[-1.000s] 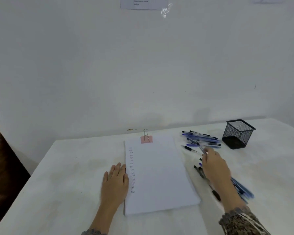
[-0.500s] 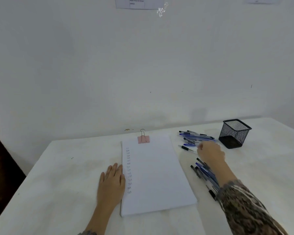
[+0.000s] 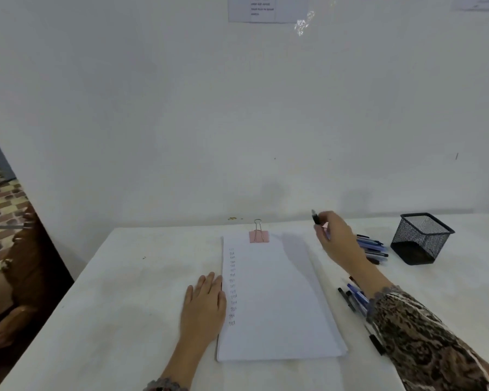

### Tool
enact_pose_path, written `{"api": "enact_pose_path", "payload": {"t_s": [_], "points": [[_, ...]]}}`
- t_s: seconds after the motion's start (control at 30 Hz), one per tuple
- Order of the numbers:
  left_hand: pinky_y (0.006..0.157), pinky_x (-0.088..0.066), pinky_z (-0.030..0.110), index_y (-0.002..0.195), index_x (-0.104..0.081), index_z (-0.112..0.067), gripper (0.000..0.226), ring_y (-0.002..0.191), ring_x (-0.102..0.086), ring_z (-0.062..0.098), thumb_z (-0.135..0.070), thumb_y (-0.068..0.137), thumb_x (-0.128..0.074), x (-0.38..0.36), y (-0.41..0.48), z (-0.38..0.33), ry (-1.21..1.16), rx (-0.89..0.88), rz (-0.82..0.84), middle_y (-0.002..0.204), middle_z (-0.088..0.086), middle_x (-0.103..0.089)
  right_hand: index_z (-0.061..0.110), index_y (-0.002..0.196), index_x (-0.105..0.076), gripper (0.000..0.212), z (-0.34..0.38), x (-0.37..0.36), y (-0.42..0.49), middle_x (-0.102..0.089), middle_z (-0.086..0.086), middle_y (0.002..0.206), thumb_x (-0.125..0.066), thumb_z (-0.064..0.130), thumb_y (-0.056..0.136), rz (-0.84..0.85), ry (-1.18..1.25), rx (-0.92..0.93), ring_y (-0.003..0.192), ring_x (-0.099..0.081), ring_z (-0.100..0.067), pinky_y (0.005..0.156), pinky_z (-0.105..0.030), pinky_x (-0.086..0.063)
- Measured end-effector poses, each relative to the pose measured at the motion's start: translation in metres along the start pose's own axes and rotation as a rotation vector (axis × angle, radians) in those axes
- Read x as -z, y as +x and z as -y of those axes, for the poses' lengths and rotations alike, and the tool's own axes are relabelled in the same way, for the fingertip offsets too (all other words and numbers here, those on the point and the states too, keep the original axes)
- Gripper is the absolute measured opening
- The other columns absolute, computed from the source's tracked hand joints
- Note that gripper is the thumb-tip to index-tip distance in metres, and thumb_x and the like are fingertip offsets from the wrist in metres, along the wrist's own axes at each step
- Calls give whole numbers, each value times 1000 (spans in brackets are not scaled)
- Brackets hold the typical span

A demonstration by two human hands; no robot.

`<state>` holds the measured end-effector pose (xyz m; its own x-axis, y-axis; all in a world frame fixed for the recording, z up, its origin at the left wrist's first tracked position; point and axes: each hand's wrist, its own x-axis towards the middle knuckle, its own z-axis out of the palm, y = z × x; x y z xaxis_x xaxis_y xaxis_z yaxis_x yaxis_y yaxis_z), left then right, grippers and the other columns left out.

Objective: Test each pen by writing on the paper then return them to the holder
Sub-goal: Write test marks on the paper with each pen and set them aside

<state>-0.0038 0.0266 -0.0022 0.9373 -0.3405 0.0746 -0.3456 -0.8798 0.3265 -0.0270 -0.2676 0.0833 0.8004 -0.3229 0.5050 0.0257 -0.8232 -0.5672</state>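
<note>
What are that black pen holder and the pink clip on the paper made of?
The pen holder looks like black wire mesh, probably painted metal: its walls are a fine grid you can see through, under a solid rim. The clip seems to be metal too: a matte pink body with thin, shiny wire handles standing up from it.

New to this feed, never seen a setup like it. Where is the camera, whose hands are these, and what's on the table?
There is no machine: a person works with bare hands, and the one camera sits on their head, looking down. The left hand lies flat on the table at the left edge of the paper, clipped at the top by a pink binder clip. The right hand grips a pen, lifted above the table. More pens lie loose: a far group beside the black mesh holder, a near group by the right sleeve.
</note>
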Motion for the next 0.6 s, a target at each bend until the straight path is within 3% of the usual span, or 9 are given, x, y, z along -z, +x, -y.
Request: {"api": "enact_pose_path", "payload": {"t_s": [0.03,0.1,0.2,0.27,0.37,0.47,0.53,0.6], "points": [[117,-1,33,147,-14,-23,47,144,-2,12,-31,100,-17,-1,0,0,9,2,1,156,-6,-8,11,107,-47,19,15,2,-1,-57,-8,82,-51,1,90,-20,228,-54,61,-52,-11,55,-11,-39],[117,-1,33,147,-14,-24,49,144,-2,11,-35,99,-12,-1,1,1,22,5,4,156,-6,-8,13,95,-44,23,37,0,-8,-54,-8,76,-45,-9,89,-23,723,-233,54,-53,-14,50,-17,-45],[117,-1,33,147,-15,-24,54,144,-3,11,-39,96,-7,-2,1,1,20,4,2,156,-6,-8,7,66,-49,30,53,-15,-28,-57,-6,57,-41,-13,88,-50,1438,-637,53,-60,-18,53,-24,-56],[117,-1,32,147,-15,-24,51,144,-3,11,-35,98,-10,-2,1,2,9,7,1,156,-6,-8,2,57,-54,35,54,-30,-47,-59,-8,56,-44,-8,89,-164,1745,-892,53,-64,-17,57,-24,-59],[117,-1,32,147,-14,-24,48,143,-2,11,-32,100,-14,-1,0,1,12,5,-4,156,-7,-7,4,71,-57,17,58,-51,-74,-65,-7,64,-54,0,87,-226,1907,-1054,56,-67,-14,65,-28,-59],[117,0,32,147,-14,-24,47,144,-2,10,-30,100,-18,-1,1,1,11,3,-8,156,-7,-7,9,79,-63,4,67,-66,-86,-69,0,69,-64,7,76,-3,1847,-967,66,-68,-14,63,-24,-57],[117,0,32,147,-14,-24,47,144,-1,10,-31,100,-18,-2,1,2,13,-1,-9,156,-7,-6,10,82,-54,14,75,-71,-87,-65,-3,68,-49,-2,84,126,1770,-872,68,-69,-19,63,-25,-58],[117,-1,33,147,-14,-24,47,144,-1,10,-30,100,-18,-2,1,3,11,-5,-11,156,-7,-7,8,73,-46,32,80,-75,-85,-53,-9,64,-26,-16,82,138,1715,-859,66,-63,-27,66,-31,-55]]}}
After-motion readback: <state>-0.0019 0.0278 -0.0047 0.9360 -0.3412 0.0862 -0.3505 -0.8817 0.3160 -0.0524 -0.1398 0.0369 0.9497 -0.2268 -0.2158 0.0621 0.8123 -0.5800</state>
